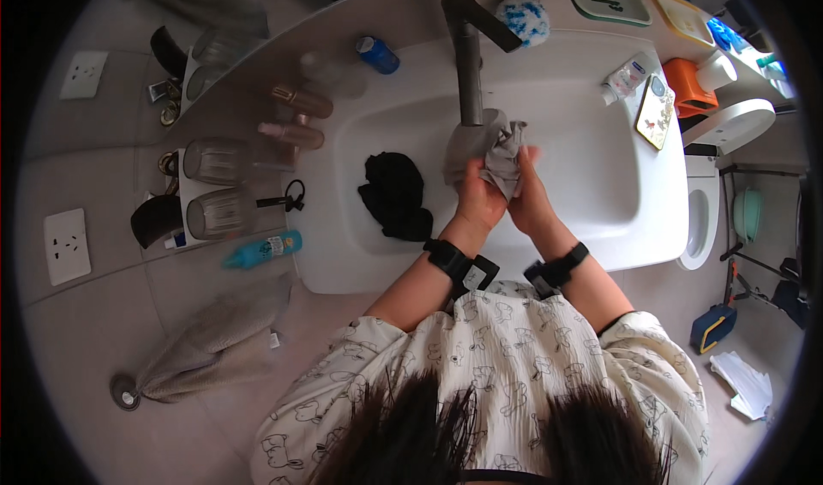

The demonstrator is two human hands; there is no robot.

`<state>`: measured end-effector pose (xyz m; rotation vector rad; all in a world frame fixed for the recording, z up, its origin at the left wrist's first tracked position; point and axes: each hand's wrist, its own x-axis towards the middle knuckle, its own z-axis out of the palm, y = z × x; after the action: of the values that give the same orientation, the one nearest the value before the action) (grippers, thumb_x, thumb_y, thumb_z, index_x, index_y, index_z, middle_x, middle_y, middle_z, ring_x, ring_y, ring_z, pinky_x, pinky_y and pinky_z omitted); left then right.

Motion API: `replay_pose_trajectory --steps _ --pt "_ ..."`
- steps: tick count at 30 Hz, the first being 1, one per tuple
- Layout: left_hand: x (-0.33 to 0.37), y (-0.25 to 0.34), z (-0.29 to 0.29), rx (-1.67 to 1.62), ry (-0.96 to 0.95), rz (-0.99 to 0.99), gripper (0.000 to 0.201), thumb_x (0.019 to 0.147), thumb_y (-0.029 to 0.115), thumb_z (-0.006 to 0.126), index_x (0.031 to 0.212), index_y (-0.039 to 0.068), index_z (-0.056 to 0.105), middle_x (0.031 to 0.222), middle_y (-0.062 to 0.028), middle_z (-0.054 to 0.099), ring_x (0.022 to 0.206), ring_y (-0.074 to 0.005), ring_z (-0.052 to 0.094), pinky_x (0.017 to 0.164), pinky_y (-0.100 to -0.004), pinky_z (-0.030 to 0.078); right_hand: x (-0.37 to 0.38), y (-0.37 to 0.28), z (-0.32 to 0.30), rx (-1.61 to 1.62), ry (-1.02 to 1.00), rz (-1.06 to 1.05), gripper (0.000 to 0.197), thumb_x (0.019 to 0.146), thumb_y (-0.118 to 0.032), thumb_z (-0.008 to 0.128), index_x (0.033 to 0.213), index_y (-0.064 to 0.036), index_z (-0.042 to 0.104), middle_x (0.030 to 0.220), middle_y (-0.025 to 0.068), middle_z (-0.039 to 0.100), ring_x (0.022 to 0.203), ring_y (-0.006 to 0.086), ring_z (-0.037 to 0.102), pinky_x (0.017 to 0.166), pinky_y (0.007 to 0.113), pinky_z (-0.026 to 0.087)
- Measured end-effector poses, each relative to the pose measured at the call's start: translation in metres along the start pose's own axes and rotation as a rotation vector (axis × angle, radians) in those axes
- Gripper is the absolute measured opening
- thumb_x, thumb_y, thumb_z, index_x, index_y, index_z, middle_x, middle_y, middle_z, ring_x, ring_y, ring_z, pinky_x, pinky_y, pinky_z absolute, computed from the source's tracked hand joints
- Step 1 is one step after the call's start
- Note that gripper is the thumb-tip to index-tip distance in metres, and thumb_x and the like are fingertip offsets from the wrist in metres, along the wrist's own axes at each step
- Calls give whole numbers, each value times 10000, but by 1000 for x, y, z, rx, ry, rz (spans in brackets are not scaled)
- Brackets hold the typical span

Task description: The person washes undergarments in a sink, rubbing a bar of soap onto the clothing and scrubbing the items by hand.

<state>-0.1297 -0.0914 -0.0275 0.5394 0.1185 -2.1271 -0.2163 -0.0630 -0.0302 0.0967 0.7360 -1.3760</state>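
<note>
Both my hands are closed around a crumpled light grey cloth (502, 161), low in the white sink (587, 172). My left hand (482, 204) grips it from the left and my right hand (531, 200) from the right, with the fingers partly hidden by the folds. Just beyond them stands the dark tap (468, 65), its body rising above the cloth. I cannot tell whether water is running. To the left, a bunched black cloth (397, 195) lies in the basin, apart from my hands. The exact kind of either cloth does not show.
A blue bottle (377, 54) and a clear bottle (626, 78) sit on the sink's rim. A blue-and-white scrubber (523, 20) is behind the tap. At left are glasses (214, 161), a turquoise bottle (262, 250) and a hanging towel (214, 348). A toilet (705, 219) stands at right.
</note>
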Motion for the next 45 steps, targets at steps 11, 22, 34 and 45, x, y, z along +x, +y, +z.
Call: replay_pose_trajectory --steps 11,22,34,45 --pt "-22 3 -10 432 260 -236 652 768 656 422 1232 197 423 1233 -15 441 1142 -170 413 955 -382 330 -17 1 4 -1577 4 -721 347 672 -114 624 962 -29 453 888 203 543 862 397 512 732 443 424" --pt "-5 -21 -11 282 100 -115 443 894 316 406 1278 101 351 1252 -62 433 1156 -208 420 991 -360 337 22 -14 6 -1641 282 -907 414 602 -189 671 937 -50 472 923 121 486 911 310 464 773 419 383" --pt "-7 -16 3 286 107 -50 465 883 410 384 1217 89 422 1177 -61 496 1096 -186 473 919 -366 383 46 -30 2 -1461 167 -810 425 692 -155 587 1045 38 450 1115 202 456 1041 373 437 887 436 352" --pt "9 14 -29 366 -233 -165 418 888 355 456 1163 41 475 1140 -48 519 1033 -173 501 885 -296 393 19 27 4 -1134 234 -821 423 778 -177 543 1079 73 383 1101 306 411 1025 444 406 903 446 335"
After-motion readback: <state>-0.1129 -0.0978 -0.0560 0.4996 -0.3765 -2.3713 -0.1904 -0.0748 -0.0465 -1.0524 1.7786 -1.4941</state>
